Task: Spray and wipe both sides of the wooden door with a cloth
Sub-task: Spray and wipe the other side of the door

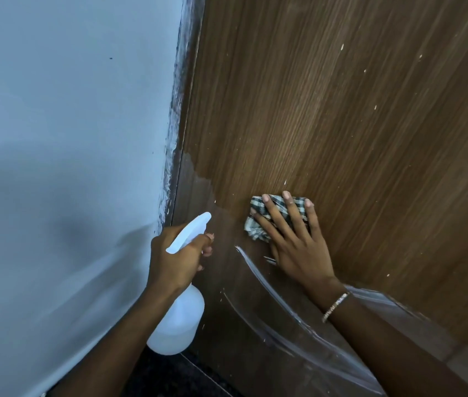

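**Cloth pressed flat to the door, spray bottle held beside it**

Head view: The right hand (293, 245) lies flat on the wooden door (341, 110) with its fingers straight and spread. It presses a checked cloth (255, 230) against the wood. The cloth is bunched up under the fingers and palm. Its green-and-white check shows between the fingers, past the fingertips and at the thumb side. A beaded bracelet (336, 306) sits on that wrist.

The left hand (175, 262) is curled round the neck of a spray bottle (178, 319) and grips it just under the white spray head (189, 234). The fingertips wrap round the front, by the trigger. The nozzle points up and towards the door, and it is near the cloth but clear of it. The bottle body hangs below the hand, close to the door's left edge and above the dark floor (164, 376). The bottle is cloudy white plastic, and I cannot tell how full it is.

The door fills the right side of the view. It is brown, with fine grain running lengthwise. Small white specks are scattered over its upper part. A dull, wet-looking patch (198, 181) spreads from the left edge towards the cloth. Pale curved streaks (255, 272) run down the lower part, below the right hand and forearm. To the left stands a pale wall (69, 110), with rough white paint smeared along the seam where it meets the door.
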{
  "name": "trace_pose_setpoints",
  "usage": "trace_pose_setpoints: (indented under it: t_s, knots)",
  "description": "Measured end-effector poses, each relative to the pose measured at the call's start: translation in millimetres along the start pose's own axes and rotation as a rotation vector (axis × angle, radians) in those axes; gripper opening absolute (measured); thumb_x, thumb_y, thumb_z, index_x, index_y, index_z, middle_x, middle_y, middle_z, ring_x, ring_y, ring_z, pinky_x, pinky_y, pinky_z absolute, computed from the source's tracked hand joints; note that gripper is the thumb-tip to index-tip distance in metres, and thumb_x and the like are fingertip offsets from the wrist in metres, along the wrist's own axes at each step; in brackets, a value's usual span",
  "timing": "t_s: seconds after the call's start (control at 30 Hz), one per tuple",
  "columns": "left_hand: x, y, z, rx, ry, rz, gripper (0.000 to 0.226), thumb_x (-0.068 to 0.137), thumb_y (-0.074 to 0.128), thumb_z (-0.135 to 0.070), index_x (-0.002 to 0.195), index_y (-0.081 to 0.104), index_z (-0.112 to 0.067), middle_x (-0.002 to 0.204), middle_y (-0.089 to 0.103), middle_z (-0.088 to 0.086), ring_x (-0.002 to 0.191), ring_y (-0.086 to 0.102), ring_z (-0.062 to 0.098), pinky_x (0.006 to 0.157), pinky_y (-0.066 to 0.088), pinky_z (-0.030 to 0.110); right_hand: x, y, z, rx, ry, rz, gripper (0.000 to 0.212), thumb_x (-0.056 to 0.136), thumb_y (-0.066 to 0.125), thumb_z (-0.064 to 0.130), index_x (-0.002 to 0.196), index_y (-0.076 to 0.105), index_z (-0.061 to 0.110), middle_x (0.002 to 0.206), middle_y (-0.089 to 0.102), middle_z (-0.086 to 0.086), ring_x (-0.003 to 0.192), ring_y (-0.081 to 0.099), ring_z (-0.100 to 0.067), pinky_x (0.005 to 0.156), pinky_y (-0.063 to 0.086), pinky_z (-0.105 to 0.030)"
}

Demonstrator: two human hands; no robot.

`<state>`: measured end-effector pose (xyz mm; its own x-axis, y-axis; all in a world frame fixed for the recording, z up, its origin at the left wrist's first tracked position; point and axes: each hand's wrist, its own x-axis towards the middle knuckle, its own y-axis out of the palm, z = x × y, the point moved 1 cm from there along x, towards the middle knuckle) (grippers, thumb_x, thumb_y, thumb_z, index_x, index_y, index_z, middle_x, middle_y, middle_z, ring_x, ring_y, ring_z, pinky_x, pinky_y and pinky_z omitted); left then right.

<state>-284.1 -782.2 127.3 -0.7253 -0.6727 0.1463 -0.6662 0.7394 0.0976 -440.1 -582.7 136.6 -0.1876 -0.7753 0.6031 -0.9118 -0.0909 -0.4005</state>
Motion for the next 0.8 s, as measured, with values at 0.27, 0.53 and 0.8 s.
trace_pose_setpoints:
  t_s: [0.27,0.53,0.8]
  knots:
    - [23.1,-13.7,-3.6,-0.003,0.013,-0.047,0.012,0.089,0.070,-0.021,0.100,0.067,-0.017,0.085,0.070,0.003,0.074,0.069,0.023,0.064,0.055,0.030,121.0,43.2,87.1,-0.016,-0.191,-0.043,0.062,0.107,0.033,0.043,0.164,0.022,0.021,0.172,0.012,-0.013,0.157,0.012,-0.042,0.126,-0.004,-0.062]
    - [24.4,-20.0,-6.9,-0.032,0.045,-0.088,0.014,0.089,0.070,-0.017,0.082,0.064,-0.028,0.080,0.070,0.005,0.070,0.067,0.022,0.062,0.054,0.029,176.6,30.8,65.9,-0.012,-0.210,-0.076,0.058,0.104,0.036,0.037,0.161,0.032,0.025,0.171,0.019,-0.009,0.157,0.014,-0.041,0.125,0.004,-0.062]
    - [34.7,-30.7,-1.7,0.000,0.075,-0.109,0.016,0.091,0.068,-0.017,0.084,0.063,-0.031,0.081,0.069,-0.003,0.068,0.069,0.015,0.057,0.054,0.024,206.3,21.9,74.0,0.103,0.094,-0.165,0.057,0.107,0.031,0.025,0.163,0.025,0.018,0.172,0.012,-0.012,0.157,0.008,-0.042,0.125,0.007,-0.063]
